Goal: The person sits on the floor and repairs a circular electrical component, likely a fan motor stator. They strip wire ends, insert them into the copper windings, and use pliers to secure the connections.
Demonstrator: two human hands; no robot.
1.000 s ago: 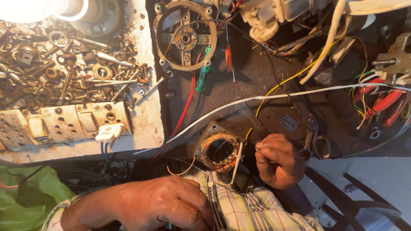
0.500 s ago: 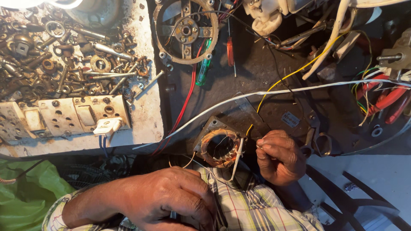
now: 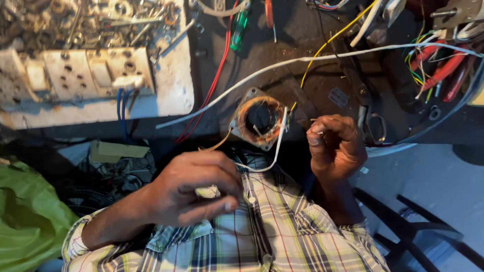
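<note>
Head view: the right hand (image 3: 335, 146) is clenched, pinching a thin wire end, while the left hand (image 3: 194, 189) pinches a white lead (image 3: 276, 146) running to the motor stator (image 3: 260, 121) on the dark worktop (image 3: 307, 85). Wiring the copper winding seems underway; steady tension matters next. A white cable (image 3: 282, 65), red wire (image 3: 214, 85) and switchboard (image 3: 85, 75) crowd nearby.

Copper-wound motor stator (image 3: 260, 121), flat on bench

A: Left hand (image 3: 194, 189) is up off the lap now, fingers pinched near the white wire (image 3: 272, 151).

B: Right hand (image 3: 335, 146) lifted too, clear of the motor (image 3: 259, 121), fist curled.
</note>
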